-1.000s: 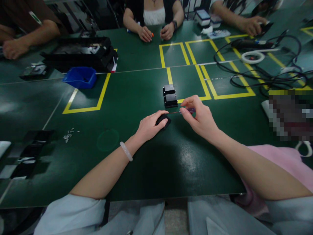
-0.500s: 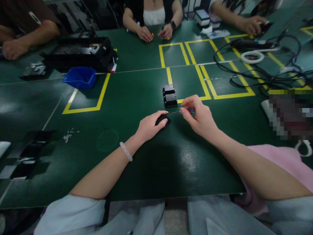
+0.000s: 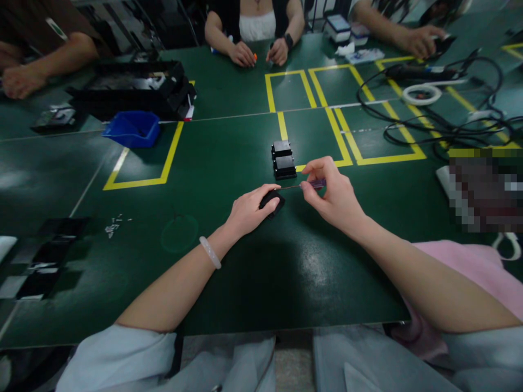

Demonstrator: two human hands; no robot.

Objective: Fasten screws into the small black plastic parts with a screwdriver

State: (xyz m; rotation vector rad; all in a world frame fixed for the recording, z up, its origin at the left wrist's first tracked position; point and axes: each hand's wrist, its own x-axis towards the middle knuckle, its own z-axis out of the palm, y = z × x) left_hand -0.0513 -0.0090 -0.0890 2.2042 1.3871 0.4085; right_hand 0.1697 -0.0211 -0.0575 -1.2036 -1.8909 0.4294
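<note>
On the green table, my left hand (image 3: pixel 252 209) is closed around a small black block-shaped part (image 3: pixel 274 203), thumb on the near side and fingers over the top. My right hand (image 3: pixel 333 193) grips a screwdriver (image 3: pixel 317 184) by its purplish handle. The thin shaft points left, and its tip meets the upper right edge of the black part; the exact contact point is too small to make out. Just beyond both hands stand two similar black parts (image 3: pixel 284 159), one behind the other, with small bright screw-like bits at their sides.
Loose screws (image 3: pixel 112 227) lie at left, near dark flat pieces (image 3: pixel 53 256). Behind are a blue bin (image 3: pixel 133 129) and black trays (image 3: pixel 131 90). Black cables (image 3: pixel 429 128) and a white tape ring (image 3: pixel 421 95) lie at right. Co-workers' hands (image 3: pixel 244 54) are across the table.
Both my hands stay in place on the black part and the screwdriver. The screwdriver's handle looks slightly turned between my right fingers. Across the table, a co-worker's hand shifts a little.
</note>
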